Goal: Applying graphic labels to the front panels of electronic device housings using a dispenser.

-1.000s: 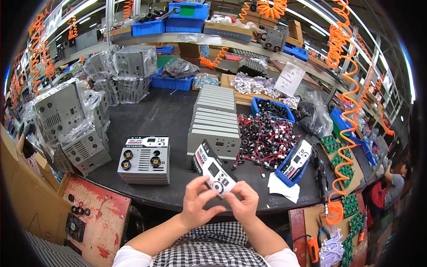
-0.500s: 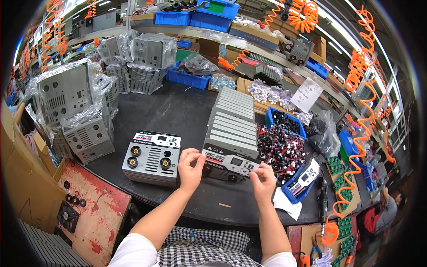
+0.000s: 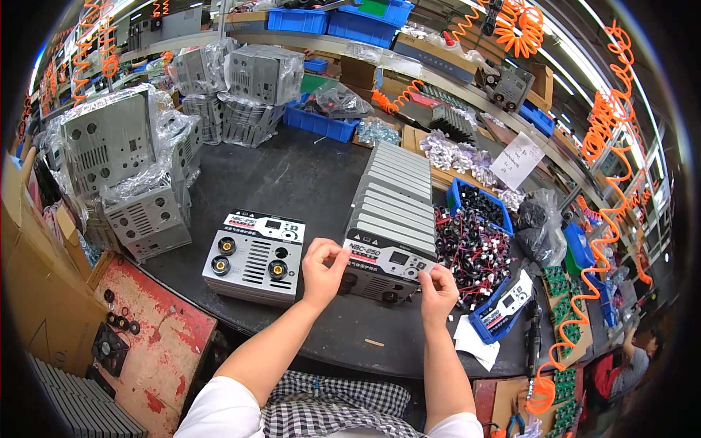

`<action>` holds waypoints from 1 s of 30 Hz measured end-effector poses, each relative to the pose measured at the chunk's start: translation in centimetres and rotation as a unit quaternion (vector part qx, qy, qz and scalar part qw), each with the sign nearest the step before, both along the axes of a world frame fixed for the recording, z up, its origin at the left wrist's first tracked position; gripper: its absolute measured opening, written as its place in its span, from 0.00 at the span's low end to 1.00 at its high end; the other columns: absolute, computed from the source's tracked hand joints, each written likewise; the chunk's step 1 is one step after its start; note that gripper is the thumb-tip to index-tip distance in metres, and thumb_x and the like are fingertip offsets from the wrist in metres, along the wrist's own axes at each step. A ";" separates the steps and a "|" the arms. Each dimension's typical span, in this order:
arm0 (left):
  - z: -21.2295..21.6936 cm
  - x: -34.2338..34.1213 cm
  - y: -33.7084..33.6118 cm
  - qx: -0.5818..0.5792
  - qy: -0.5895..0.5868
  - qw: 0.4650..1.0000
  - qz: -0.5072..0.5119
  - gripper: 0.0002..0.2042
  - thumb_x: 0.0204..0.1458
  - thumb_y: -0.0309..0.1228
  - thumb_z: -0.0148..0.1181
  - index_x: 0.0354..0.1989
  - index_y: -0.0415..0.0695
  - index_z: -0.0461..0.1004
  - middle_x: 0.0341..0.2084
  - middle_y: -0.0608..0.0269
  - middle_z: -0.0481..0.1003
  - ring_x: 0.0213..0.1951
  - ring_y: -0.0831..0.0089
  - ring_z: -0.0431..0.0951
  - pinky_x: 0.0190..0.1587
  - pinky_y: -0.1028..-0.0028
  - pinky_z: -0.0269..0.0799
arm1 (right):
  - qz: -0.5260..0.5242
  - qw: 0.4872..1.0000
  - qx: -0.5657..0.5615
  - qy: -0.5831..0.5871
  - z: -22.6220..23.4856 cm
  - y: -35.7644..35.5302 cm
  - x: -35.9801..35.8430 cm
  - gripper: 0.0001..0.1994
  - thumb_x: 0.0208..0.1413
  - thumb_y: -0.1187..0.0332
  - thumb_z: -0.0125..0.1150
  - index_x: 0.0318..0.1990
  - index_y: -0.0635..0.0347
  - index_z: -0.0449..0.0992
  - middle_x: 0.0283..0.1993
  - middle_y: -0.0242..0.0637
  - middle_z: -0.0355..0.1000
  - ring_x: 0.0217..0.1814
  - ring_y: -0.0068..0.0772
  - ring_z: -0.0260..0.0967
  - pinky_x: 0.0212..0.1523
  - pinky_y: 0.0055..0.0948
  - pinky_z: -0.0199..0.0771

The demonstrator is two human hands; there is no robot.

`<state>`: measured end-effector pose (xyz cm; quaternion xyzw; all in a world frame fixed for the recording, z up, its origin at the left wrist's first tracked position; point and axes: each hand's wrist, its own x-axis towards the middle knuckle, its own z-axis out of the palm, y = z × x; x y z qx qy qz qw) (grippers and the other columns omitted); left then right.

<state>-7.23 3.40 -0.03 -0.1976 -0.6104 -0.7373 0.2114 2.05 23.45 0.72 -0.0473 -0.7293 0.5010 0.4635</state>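
Head view: the left hand (image 3: pixel 325 274) pinches the left end of a black-and-white label (image 3: pixel 387 255) between thumb and fingers, and the right hand (image 3: pixel 439 292) pinches its right end. The label lies along the upper front of a row of grey panels (image 3: pixel 394 208); whether it touches them, I cannot tell. Left of the hands sits a labelled grey stack (image 3: pixel 252 264); to their right, a blue tray (image 3: pixel 492 334) and tangled wires (image 3: pixel 475 248).

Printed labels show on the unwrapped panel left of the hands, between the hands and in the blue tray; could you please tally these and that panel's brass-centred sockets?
Printed labels showing face up: 3
Brass-centred sockets on the left unwrapped panel: 3
Total: 6
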 end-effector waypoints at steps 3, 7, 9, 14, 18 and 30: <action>-0.2 -0.1 0.1 -0.003 0.014 1.000 0.006 0.07 0.50 0.24 0.62 0.23 0.37 0.71 0.28 0.67 0.68 0.24 0.85 0.65 0.26 0.84 0.61 | -0.003 1.000 0.017 0.006 -0.3 0.3 -0.1 0.05 0.45 0.78 0.66 0.26 0.68 0.75 0.38 0.37 0.72 0.30 0.17 0.66 0.28 0.16 0.65; 0.3 0.1 0.2 -0.011 -0.003 1.000 0.013 0.08 0.49 0.23 0.62 0.22 0.36 0.71 0.28 0.66 0.68 0.24 0.83 0.67 0.26 0.82 0.63 | 0.000 1.000 -0.004 0.001 0.2 -0.1 0.0 0.04 0.45 0.78 0.66 0.26 0.68 0.75 0.38 0.37 0.72 0.29 0.16 0.66 0.28 0.16 0.65; 0.4 0.1 0.0 -0.027 0.001 0.999 0.021 0.07 0.48 0.24 0.63 0.22 0.36 0.71 0.28 0.64 0.68 0.24 0.80 0.71 0.28 0.80 0.68 | 0.002 1.000 -0.004 0.004 0.4 -0.3 0.0 0.04 0.45 0.78 0.66 0.26 0.68 0.75 0.38 0.37 0.72 0.29 0.16 0.66 0.28 0.16 0.65; 0.5 0.1 0.3 -0.031 0.010 0.999 0.033 0.08 0.47 0.23 0.63 0.21 0.36 0.71 0.26 0.65 0.67 0.23 0.81 0.70 0.26 0.80 0.66 | 0.002 1.000 -0.004 0.003 0.6 -0.3 0.2 0.04 0.46 0.78 0.66 0.26 0.68 0.75 0.39 0.37 0.71 0.29 0.15 0.65 0.27 0.16 0.64; 0.5 -0.2 0.6 -0.035 0.004 0.998 0.054 0.08 0.46 0.23 0.64 0.20 0.36 0.71 0.23 0.65 0.67 0.21 0.81 0.66 0.24 0.80 0.62 | -0.032 0.999 0.024 -0.005 0.2 0.1 -0.3 0.06 0.41 0.77 0.68 0.22 0.67 0.75 0.35 0.41 0.74 0.37 0.30 0.70 0.35 0.26 0.68; 0.4 -0.6 1.1 -0.030 -0.018 0.998 0.048 0.10 0.46 0.22 0.64 0.18 0.36 0.69 0.21 0.68 0.64 0.20 0.83 0.62 0.22 0.80 0.58 | -0.032 0.999 0.016 -0.003 0.8 0.2 -0.7 0.08 0.42 0.75 0.69 0.21 0.66 0.74 0.32 0.38 0.73 0.28 0.23 0.66 0.28 0.22 0.64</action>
